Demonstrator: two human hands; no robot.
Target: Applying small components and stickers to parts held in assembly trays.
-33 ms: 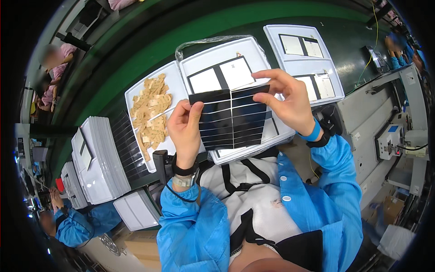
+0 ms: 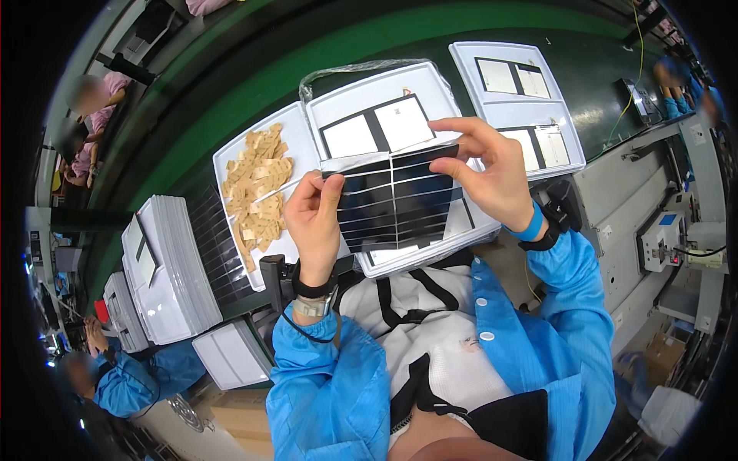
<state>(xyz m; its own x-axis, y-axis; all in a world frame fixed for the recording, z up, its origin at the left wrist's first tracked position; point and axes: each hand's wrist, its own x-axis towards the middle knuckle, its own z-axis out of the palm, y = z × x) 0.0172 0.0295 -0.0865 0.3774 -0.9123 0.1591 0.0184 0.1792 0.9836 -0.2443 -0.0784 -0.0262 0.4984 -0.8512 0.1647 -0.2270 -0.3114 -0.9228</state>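
Our left hand (image 2: 312, 224) pinches the black sheet (image 2: 365, 207) at its upper left corner; our right hand (image 2: 493, 180) grips the upper right corner under its thumb, index finger spread away, the fingers behind hidden. We hold the sheet above the middle tray (image 2: 377, 91). It looks light, thin, glossy and easily smudged, so corners and edges suit us best. Around us: stacked trays (image 2: 173, 284), tan scraps (image 2: 257, 180) near our left hand and most in the way, then the right tray (image 2: 464, 69).

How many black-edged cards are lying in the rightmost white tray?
2: a far card and a near card, partly behind the right hand. Any underneath would be hidden.
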